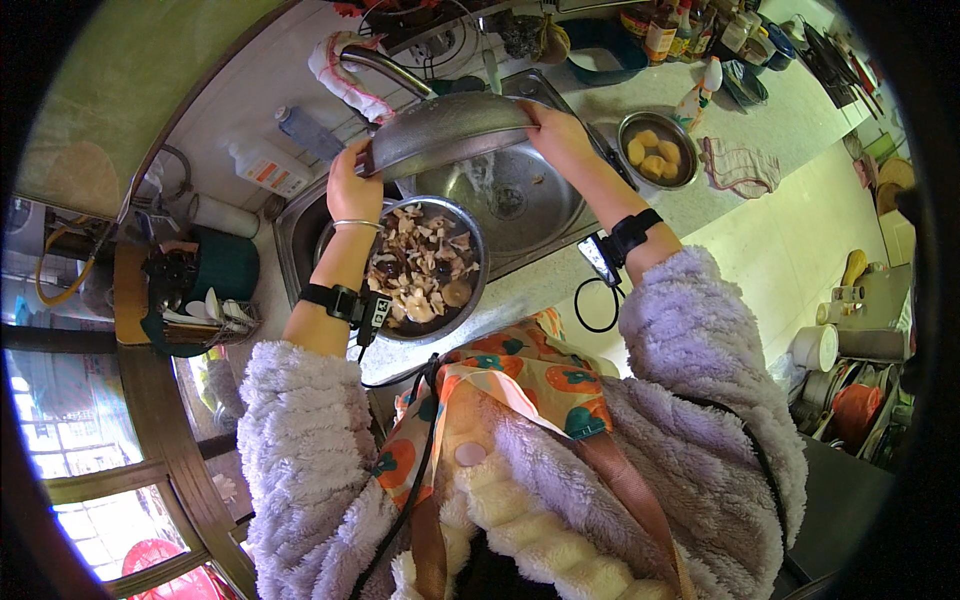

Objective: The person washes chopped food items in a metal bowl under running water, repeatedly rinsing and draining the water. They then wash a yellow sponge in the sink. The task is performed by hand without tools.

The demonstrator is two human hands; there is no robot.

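Note:
My left hand (355, 187) and my right hand (562, 142) grip opposite sides of a metal strainer basin (454, 127). It is tipped on its side above the sink (540, 217), and its inside is hidden from me. Water runs in the sink bowl below, near the drain (508, 201). Just below my left hand, a steel bowl (484, 259) of torn mushroom pieces (416, 274) rests at the sink's left part. Behind the strainer basin stands the faucet (386, 71), with a white and pink cloth (337, 71) draped over it.
A metal bowl (624, 139) of peeled potatoes (654, 154) sits right of the sink, beside a folded cloth (741, 166). Bottles (664, 34) and a dark green basin (604, 56) line the back. Left are a white jug (270, 169) and a cutlery holder (202, 311).

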